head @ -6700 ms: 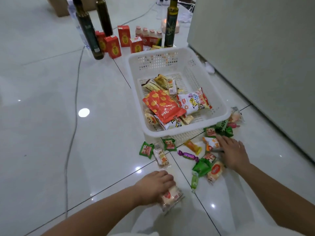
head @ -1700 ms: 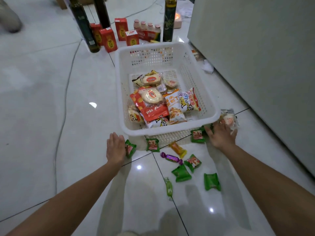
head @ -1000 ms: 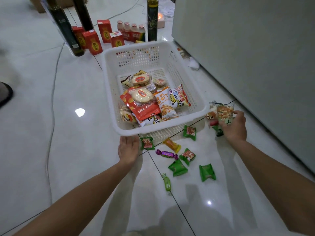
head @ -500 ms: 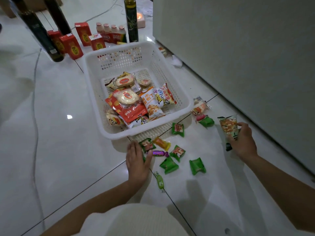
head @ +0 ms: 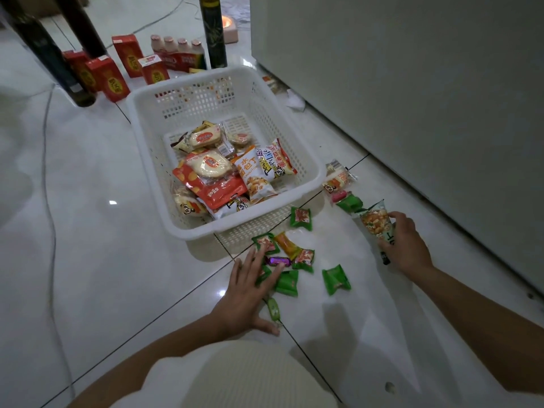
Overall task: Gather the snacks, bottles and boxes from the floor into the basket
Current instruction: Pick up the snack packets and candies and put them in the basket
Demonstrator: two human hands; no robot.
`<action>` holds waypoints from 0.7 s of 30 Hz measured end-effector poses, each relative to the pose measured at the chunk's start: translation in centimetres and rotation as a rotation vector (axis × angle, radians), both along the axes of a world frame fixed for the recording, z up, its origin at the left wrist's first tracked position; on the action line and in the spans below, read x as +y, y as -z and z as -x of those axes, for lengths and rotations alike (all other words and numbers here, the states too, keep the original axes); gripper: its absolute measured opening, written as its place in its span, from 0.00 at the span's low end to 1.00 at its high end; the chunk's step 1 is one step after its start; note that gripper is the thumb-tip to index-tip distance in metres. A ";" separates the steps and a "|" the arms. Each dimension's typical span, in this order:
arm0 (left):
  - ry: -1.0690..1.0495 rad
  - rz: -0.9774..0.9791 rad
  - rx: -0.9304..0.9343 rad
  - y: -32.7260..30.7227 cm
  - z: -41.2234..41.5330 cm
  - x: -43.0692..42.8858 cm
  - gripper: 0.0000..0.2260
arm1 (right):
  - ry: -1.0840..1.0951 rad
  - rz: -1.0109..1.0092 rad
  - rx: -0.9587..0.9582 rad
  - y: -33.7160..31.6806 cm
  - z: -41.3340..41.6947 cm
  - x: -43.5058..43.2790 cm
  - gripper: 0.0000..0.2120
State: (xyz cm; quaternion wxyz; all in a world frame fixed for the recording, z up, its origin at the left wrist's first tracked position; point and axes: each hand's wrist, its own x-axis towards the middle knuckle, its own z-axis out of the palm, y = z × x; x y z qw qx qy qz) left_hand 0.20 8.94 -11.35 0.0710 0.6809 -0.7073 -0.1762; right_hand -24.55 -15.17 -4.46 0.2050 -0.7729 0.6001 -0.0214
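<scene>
Mostly the small sweets (head: 297, 257) on the floor look light and crinkly, so I think they would slide on the shiny tiles and are best pinched by a wrapper end or scooped up a few together. The left hand (head: 250, 287) lies flat and spread open on top of some of them, just in front of the white basket (head: 147, 136); it holds nothing I can see. The right hand (head: 404, 245) is closed around a soft snack packet (head: 374, 223), off to the right of the basket near the wall. Two more wrapped snacks (head: 338, 181) lie just past that hand, beside the basket corner. Behind the basket stand the dark bottles (head: 215, 33) and red boxes (head: 112, 79), well away from both hands. The bottles look heavy and breakable, so take them around the middle.
</scene>
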 end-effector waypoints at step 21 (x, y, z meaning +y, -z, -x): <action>0.406 0.093 -0.277 0.0 -1.1 -9.0 0.42 | -0.126 -0.033 0.080 1.9 -0.1 0.8 0.30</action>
